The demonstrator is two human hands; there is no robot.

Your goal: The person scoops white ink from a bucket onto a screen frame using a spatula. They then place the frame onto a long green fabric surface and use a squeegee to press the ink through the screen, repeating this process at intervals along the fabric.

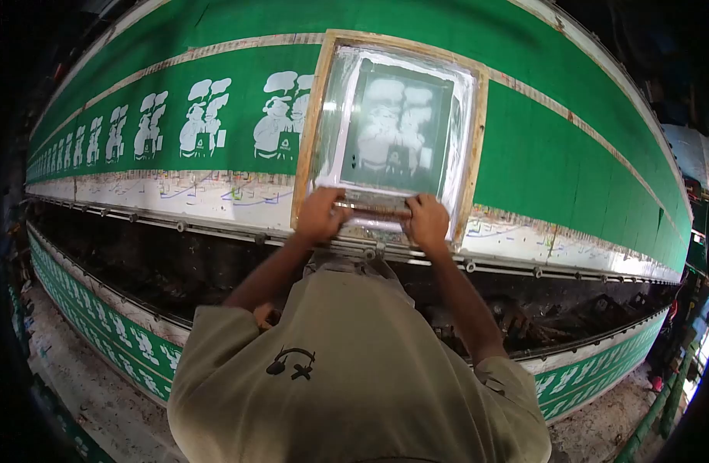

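A wooden-framed printing screen (480, 139) lies on green fabric (532, 147) over a long table. Through its mesh shows a pale stencil design (385, 116), with white ink smeared along the inner edges. Near the screen's lower end, a squeegee (376, 210) lies crosswise on the mesh. My left hand (321, 215) closes around the squeegee's left end. At the other end, the fingers of my right hand (428, 221) are wrapped over it. The squeegee's blade is hidden from view.
White printed figures (204, 116) run in a row along the fabric to the left. A metal rail (181, 226) with round fittings edges the table below the screen. Behind, past a dark gap, another table carries printed green fabric (142, 351).
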